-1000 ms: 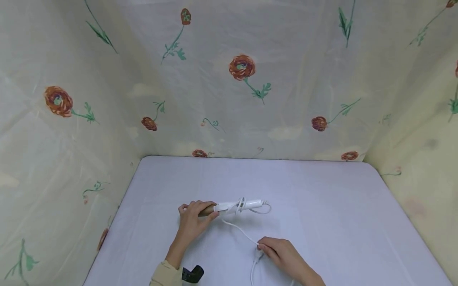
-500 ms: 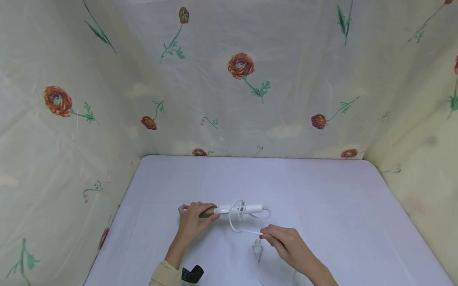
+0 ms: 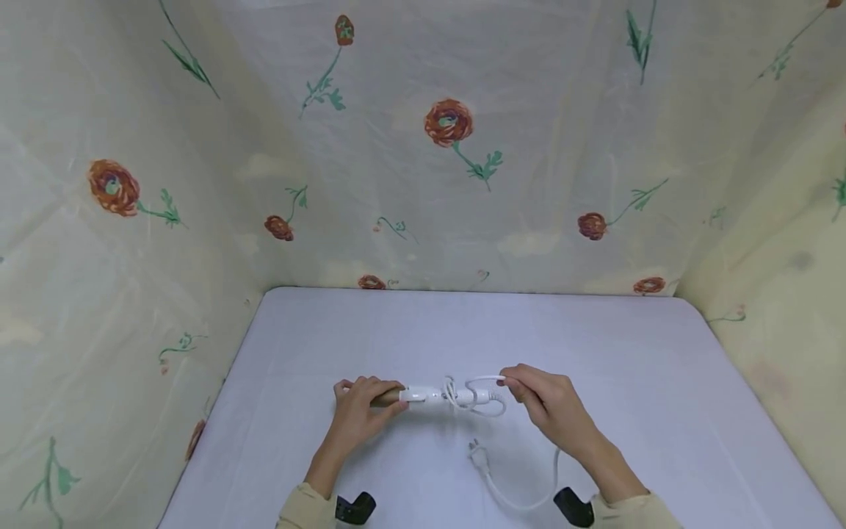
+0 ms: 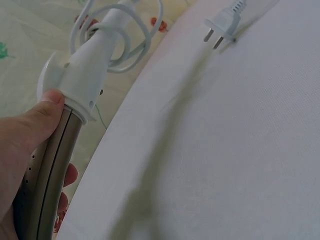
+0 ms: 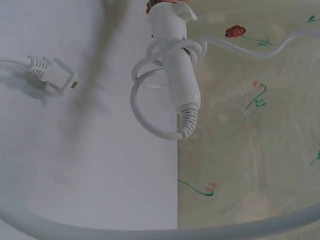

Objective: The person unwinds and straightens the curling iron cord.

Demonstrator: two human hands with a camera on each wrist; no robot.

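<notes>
The left hand (image 3: 360,405) is clenched round the bronze barrel (image 4: 47,175) of a curling iron (image 3: 429,396), thumb laid along the top where the barrel meets the white handle (image 4: 92,70), the other fingers curled beneath. It holds the iron level, pointing left to right, near the front edge of the bench (image 3: 595,353) and a little left of its middle.

The right hand (image 3: 551,405) is at the handle's tail end, thumb and forefinger pinching the white cord (image 3: 485,380) where it arches up from the handle; the remaining fingers are loosely curled. The cord is looped about the handle, with one wider loop hanging off the strain relief (image 5: 186,121), as the right wrist view shows plainly. From the hand the cord drops under the wrist, swings along the front edge and ends at the plug (image 3: 477,455), which lies flat on the bench, well apart from the iron, prongs free.

The barrel's tip is hidden inside the left hand's grip, and the left wrist view cuts it off at the bottom edge. How many turns the cord makes cannot be counted in the head view; the strands overlap. Two dark wrist mounts (image 3: 355,507) are cropped by the bottom edge. A flowered cloth (image 3: 449,132) walls in the far and side edges of the bench.
</notes>
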